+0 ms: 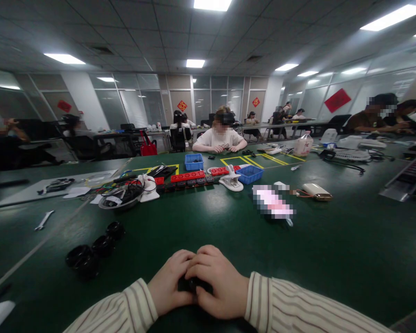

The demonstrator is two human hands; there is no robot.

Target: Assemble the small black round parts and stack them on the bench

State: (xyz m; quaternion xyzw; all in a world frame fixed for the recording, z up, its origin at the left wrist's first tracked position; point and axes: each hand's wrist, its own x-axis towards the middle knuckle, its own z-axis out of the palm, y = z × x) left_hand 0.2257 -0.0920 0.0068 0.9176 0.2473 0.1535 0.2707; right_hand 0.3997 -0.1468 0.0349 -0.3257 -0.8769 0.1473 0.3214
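My left hand [169,283] and my right hand [219,283] rest together on the green table [333,249] near its front edge. Both have their fingers curled in around a small black object [193,284], mostly hidden between them; I cannot make out what it is. Both sleeves are striped. To the left of my hands lie three black rubber wheels [93,249] in a loose row.
A wrench [44,219] lies at the left. Mid-table stand a clear bowl [120,196], red power strips [189,176], two blue baskets [249,174], a white clamp [231,181], and a power bank [317,191]. A person sits opposite; others work at neighbouring tables.
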